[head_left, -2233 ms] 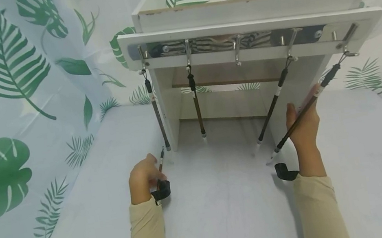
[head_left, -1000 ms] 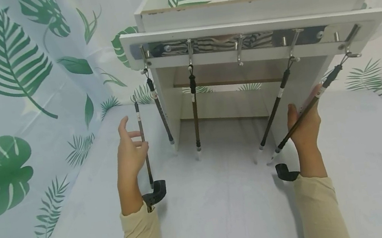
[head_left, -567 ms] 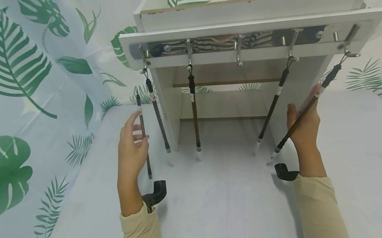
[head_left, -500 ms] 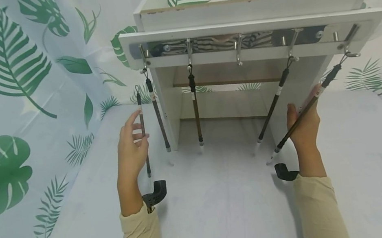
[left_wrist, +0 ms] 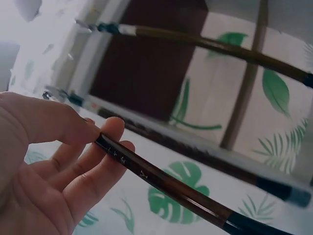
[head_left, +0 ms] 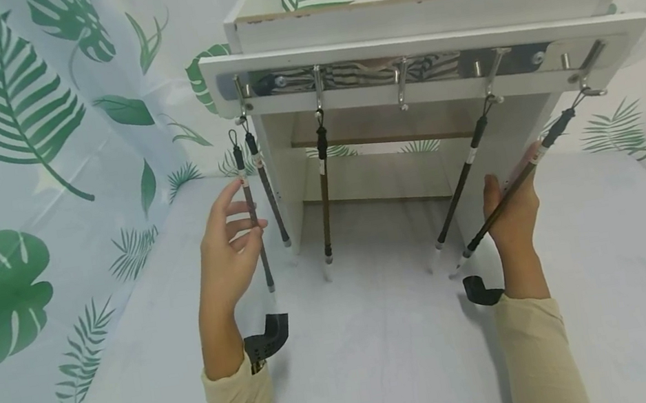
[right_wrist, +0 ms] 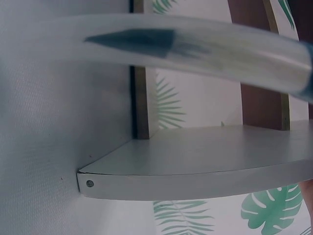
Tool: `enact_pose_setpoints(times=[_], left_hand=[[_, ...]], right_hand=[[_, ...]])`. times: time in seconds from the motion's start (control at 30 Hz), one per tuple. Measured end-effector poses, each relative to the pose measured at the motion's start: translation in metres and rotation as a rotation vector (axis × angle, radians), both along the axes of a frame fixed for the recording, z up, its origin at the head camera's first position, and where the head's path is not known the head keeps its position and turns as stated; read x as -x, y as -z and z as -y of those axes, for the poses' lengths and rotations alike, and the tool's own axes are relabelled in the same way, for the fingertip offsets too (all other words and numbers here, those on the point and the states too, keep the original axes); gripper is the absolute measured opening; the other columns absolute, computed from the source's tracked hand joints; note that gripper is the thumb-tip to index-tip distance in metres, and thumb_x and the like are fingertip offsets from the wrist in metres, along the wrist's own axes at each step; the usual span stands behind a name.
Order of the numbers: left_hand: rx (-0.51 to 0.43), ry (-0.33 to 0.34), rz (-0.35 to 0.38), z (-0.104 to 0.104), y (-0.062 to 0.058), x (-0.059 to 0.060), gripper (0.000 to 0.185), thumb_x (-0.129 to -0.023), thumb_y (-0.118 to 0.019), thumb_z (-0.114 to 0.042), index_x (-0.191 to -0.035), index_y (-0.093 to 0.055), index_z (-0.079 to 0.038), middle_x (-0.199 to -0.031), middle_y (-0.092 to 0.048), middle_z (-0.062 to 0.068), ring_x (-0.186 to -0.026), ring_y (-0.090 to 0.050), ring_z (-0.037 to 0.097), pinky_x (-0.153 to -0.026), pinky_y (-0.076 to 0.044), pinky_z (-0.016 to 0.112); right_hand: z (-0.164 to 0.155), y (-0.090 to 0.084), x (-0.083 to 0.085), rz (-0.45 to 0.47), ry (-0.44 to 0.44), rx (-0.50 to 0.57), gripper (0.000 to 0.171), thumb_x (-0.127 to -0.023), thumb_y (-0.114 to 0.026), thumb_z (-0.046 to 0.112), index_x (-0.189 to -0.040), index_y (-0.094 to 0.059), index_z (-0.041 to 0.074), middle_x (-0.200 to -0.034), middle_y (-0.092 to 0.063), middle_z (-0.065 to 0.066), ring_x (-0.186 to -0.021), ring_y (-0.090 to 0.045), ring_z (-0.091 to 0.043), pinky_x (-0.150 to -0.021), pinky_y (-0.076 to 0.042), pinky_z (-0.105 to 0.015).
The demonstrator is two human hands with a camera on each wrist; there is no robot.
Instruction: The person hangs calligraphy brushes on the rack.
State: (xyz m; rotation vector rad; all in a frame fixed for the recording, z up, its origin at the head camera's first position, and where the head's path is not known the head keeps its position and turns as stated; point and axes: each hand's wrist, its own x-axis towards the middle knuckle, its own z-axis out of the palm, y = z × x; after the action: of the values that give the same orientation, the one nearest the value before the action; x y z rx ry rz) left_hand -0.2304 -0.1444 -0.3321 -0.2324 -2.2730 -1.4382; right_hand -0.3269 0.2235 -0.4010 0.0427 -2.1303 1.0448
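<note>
Up close we've got a blurred brush slanting across the top, dark tip toward the left. Below it, a white shelf juts out, screw at its left front corner, leaf-print backdrop behind.

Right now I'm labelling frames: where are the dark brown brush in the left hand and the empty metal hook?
dark brown brush (head_left: pixel 256 236), head view, mid-shaft.
empty metal hook (head_left: pixel 401 87), head view, its stem.

The only writing stood on the dark shaft of the brush pinched in the left hand: a short row of small pale marks running along the handle, too small and blurred to be read. No other text, label, brand or number showed.
</note>
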Motion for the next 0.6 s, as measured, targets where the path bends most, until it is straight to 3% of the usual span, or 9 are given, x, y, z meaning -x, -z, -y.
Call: enact_pose_setpoints(times=[0.3,0.6], left_hand=[[0.004,0.085,-0.148,-0.012,-0.011,-0.014,0.065,-0.083,-0.053,0.011,-0.140,-0.033,-0.013,-0.112,-0.050,0.015,-0.095,-0.063,0.021,-0.081,-0.052,0.028],[-0.029,0.226,-0.147,-0.030,-0.017,-0.014,0.062,-0.084,-0.051,0.011,-0.140,-0.033,-0.010,-0.112,-0.050,0.017,-0.095,-0.063,0.022,-0.081,-0.053,0.029]], right_hand=[[-0.002,-0.001,-0.001,-0.047,-0.001,-0.023,0.062,-0.094,-0.040,0.022,-0.143,-0.007,0.005,-0.133,-0.043,-0.025,-0.118,-0.048,-0.042,-0.095,-0.038,-0.056],[-0.001,0.002,0.000,-0.011,-0.002,0.014,0.065,-0.092,-0.040,0.027,-0.144,-0.007,0.003,-0.131,-0.044,-0.028,-0.115,-0.049,-0.044,-0.092,-0.039,-0.059]])
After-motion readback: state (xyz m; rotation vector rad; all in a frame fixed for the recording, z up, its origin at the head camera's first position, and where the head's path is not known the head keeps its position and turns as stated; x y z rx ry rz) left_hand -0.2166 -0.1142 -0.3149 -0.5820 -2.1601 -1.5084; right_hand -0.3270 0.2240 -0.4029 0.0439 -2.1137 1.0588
